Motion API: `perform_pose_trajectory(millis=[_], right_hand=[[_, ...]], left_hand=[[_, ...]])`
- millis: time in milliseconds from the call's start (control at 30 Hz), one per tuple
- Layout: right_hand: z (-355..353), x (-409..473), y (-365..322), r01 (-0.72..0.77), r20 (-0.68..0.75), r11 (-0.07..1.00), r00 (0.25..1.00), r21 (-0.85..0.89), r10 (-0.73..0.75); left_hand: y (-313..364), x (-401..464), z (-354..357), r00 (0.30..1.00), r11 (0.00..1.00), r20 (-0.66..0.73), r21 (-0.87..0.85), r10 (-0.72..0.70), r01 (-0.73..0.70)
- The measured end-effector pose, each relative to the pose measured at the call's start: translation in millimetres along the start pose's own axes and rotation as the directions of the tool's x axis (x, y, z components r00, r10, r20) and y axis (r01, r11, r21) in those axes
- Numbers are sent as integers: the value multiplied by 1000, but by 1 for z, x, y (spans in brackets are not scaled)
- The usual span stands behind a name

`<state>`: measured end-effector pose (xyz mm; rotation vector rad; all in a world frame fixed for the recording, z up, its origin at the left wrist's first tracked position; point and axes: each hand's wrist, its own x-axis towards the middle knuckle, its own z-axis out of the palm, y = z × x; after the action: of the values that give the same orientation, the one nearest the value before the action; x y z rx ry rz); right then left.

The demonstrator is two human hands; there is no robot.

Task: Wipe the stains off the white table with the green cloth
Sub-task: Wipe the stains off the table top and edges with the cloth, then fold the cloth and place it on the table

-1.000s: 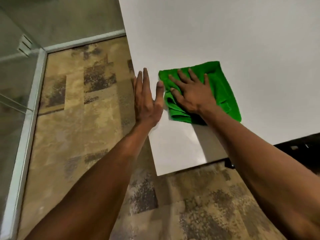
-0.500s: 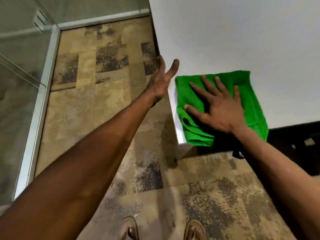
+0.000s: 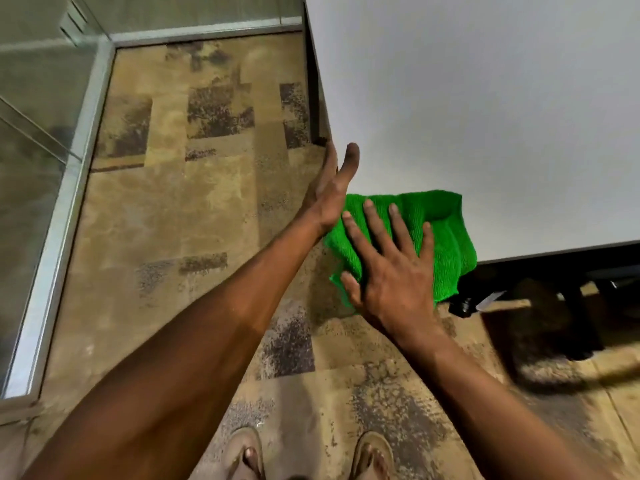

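Observation:
The green cloth (image 3: 440, 230) lies folded on the near left corner of the white table (image 3: 485, 98) and hangs over both edges. My right hand (image 3: 391, 271) presses flat on the cloth with fingers spread. My left hand (image 3: 334, 188) is held edge-on along the table's left edge, fingers straight, thumb over the tabletop, holding nothing. It touches the cloth's left end. No stains show on the visible tabletop.
Patterned tan and dark carpet (image 3: 194, 209) covers the floor to the left and below. A glass partition with a metal frame (image 3: 69, 188) runs along the left. Dark furniture (image 3: 554, 306) sits under the table's near edge. My sandalled feet (image 3: 308, 455) stand at the bottom.
My right hand has dragged the cloth toward me to the table's near corner, where it overhangs the edge. My left hand stayed at the table's left edge beside the cloth.

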<state>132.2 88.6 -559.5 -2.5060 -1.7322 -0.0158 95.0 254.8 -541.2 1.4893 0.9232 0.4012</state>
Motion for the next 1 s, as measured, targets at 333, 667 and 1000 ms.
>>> perform_pose_trajectory(millis=[333, 667, 1000], right_hand=[[8, -28, 58, 432, -222, 898, 871, -82, -439], [-69, -58, 79, -232, -40, 522, 888, 821, 458], [-187, -59, 27, -193, 419, -835, 907, 516, 49]], left_hand=[[-49, -79, -3, 995, 974, 62, -211, -77, 89], [-37, -147, -4, 978, 950, -159, -303, -133, 80], [101, -178, -6, 989, 975, 64, -169, -134, 143]])
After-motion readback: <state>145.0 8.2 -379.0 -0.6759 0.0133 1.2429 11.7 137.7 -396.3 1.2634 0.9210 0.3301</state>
